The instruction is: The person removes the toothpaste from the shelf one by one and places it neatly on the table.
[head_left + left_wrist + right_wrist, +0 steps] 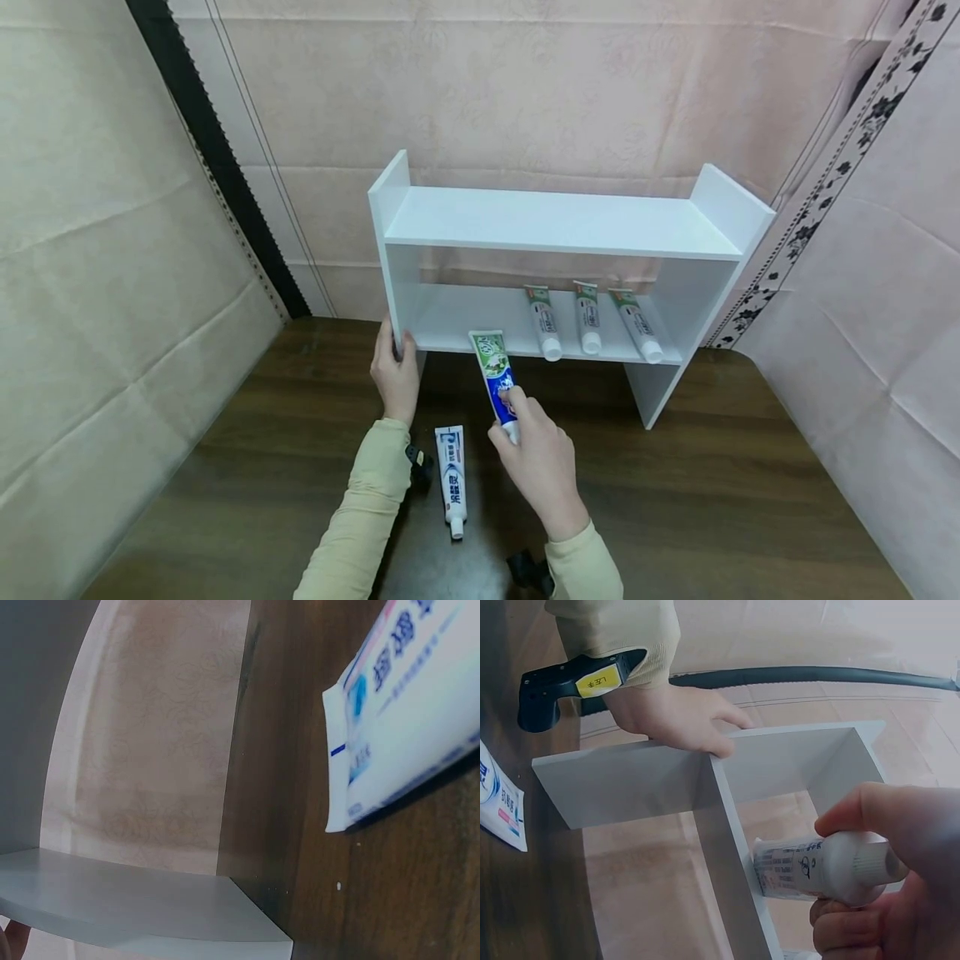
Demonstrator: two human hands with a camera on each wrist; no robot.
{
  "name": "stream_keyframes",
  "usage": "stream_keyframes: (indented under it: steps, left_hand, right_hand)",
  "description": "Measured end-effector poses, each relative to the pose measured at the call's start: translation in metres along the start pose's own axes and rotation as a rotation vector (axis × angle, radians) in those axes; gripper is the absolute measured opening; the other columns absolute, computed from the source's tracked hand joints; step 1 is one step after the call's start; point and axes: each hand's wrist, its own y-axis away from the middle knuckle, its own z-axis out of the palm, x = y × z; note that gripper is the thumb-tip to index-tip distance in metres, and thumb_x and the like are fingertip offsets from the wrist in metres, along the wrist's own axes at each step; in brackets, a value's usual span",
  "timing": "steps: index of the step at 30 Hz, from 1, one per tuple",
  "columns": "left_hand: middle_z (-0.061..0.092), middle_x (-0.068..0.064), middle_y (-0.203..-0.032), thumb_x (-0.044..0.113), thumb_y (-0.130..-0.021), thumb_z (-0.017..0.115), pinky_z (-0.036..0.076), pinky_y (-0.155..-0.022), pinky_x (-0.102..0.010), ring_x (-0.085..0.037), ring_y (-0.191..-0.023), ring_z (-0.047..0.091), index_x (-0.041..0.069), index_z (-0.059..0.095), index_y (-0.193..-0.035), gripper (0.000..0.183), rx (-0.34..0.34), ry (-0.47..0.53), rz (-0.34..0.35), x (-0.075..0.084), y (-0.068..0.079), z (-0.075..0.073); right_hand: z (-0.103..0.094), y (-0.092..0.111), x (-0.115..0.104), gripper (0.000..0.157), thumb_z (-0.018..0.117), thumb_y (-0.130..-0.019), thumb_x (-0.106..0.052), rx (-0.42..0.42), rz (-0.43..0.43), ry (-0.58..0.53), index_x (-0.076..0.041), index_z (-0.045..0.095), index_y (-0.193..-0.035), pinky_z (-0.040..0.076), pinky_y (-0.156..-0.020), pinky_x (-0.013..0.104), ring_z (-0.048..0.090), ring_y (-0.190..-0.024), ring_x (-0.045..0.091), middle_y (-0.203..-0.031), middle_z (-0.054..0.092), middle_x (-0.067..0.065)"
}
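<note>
A white two-tier shelf point(562, 221) stands at the back of the table. My left hand point(396, 379) grips its left side panel, thumb toward the lower board. Between thumb and fingers, my right hand point(542, 462) holds a green-and-blue toothpaste tube point(491, 364) by its cap end. The flat end of this tube points at the lower board's front edge and overlaps it in the head view. From the right wrist, the white capped end of the toothpaste tube point(840, 862) shows close up. My left hand point(679, 720) also appears there on the panel.
Three green-and-white toothpaste tubes point(588, 318) lie on the lower board's right half, caps forward. A white-and-blue toothpaste tube point(452, 475) lies on the brown wooden table point(720, 492) beside my left forearm. Pale cloth point(525, 100) hangs behind and at both sides.
</note>
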Motion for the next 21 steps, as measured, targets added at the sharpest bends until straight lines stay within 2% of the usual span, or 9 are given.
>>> stream_keyframes:
  steps: [9,17,21]
  left_hand:
    - [0.059,-0.013,-0.135,0.016,-0.098,0.052,0.050,-0.088,-0.052,-0.031,-0.113,0.060,0.019,0.049,-0.143,0.045,0.014,-0.004,0.020,0.001,-0.002,0.003]
    - [0.058,-0.012,-0.136,0.016,-0.097,0.052,0.050,-0.090,-0.053,-0.031,-0.115,0.060,0.019,0.049,-0.143,0.046,0.010,-0.006,0.006,0.001,-0.001,0.000]
    - [0.059,-0.012,-0.135,0.017,-0.098,0.052,0.050,-0.091,-0.052,-0.031,-0.115,0.060,0.020,0.049,-0.143,0.045,0.008,-0.005,0.008,0.000,0.000,0.000]
  right_hand:
    - [0.000,-0.002,0.007,0.035,0.070,-0.086,-0.017,0.030,-0.069,0.002,-0.011,0.057,-0.118,0.055,-0.061,0.029,0.065,-0.072,0.018,-0.109,0.069,0.012]
    - [0.005,0.004,0.015,0.035,0.071,-0.085,-0.018,0.028,-0.128,0.042,-0.012,0.058,-0.117,0.051,-0.057,0.020,0.064,-0.067,0.015,-0.105,0.068,0.011]
    - [0.005,0.006,0.018,0.035,0.072,-0.085,-0.020,0.017,-0.130,0.053,-0.014,0.058,-0.117,0.048,-0.056,0.017,0.062,-0.065,0.012,-0.104,0.068,0.010]
